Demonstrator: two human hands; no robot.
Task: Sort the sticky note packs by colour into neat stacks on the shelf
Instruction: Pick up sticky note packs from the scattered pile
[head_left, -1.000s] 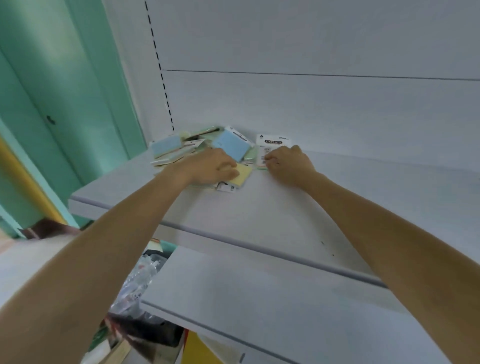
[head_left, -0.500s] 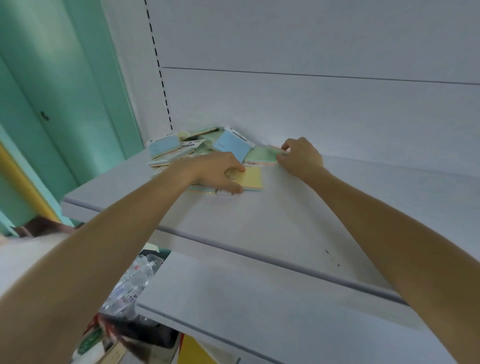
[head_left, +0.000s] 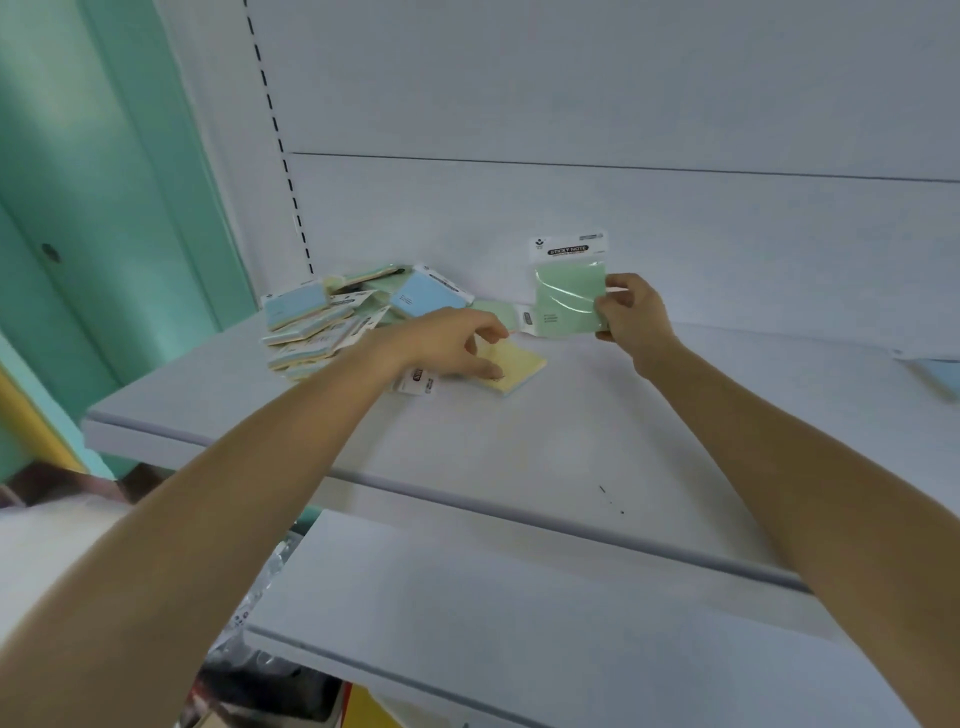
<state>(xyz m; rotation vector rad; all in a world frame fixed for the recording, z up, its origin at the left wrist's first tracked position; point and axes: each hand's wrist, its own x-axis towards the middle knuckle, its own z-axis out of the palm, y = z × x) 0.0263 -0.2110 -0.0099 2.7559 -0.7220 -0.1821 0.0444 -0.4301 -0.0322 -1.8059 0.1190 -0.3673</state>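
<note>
Seen from the head camera, the right hand (head_left: 631, 312) pinches a green pack (head_left: 569, 296) by its right edge and holds it upright above the back of the white shelf (head_left: 519, 457), header card on top. The left hand (head_left: 452, 343) curls its fingers round a yellow pack (head_left: 517, 364) lying flat on the shelf, just right of a jumbled pile (head_left: 322, 322) of blue, green and yellow packs near the back left corner. A blue pack (head_left: 940, 374) lies well apart at the picture's right edge.

Both our arms reach forward, bare. Our left hand (head_left: 447, 344) curls around a yellow pack (head_left: 520, 365). Our right hand (head_left: 631, 313) pinches a green pack (head_left: 566, 301) upright.
</note>
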